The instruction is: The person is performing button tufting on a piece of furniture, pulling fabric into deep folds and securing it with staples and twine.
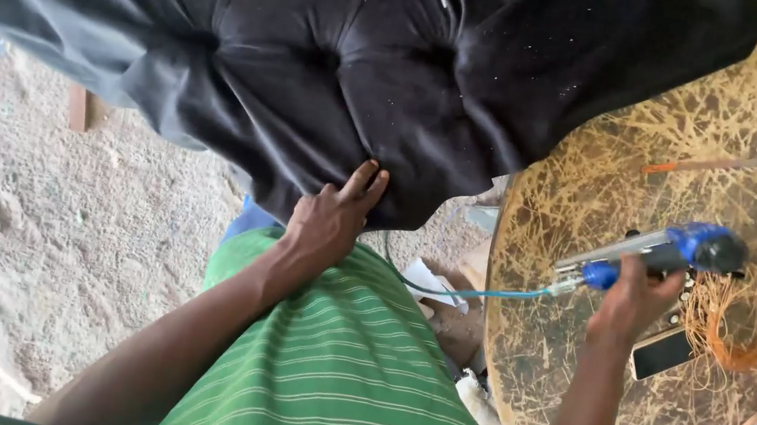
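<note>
One head-worn camera looks steeply down, close over the person's own arms and torso

Colours, head view.
Tufted cushion [353, 49] black, dust-specked; shirt [344, 377] green with thin white stripes; stapler [667, 254] blue and silver, light-blue hose [486, 296]; round table [604, 176] brown, straw-yellow strand pattern.

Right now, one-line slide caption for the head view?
Left hand presses dark tufted upholstery while right hand grips a blue pneumatic stapler over a round table.
</note>
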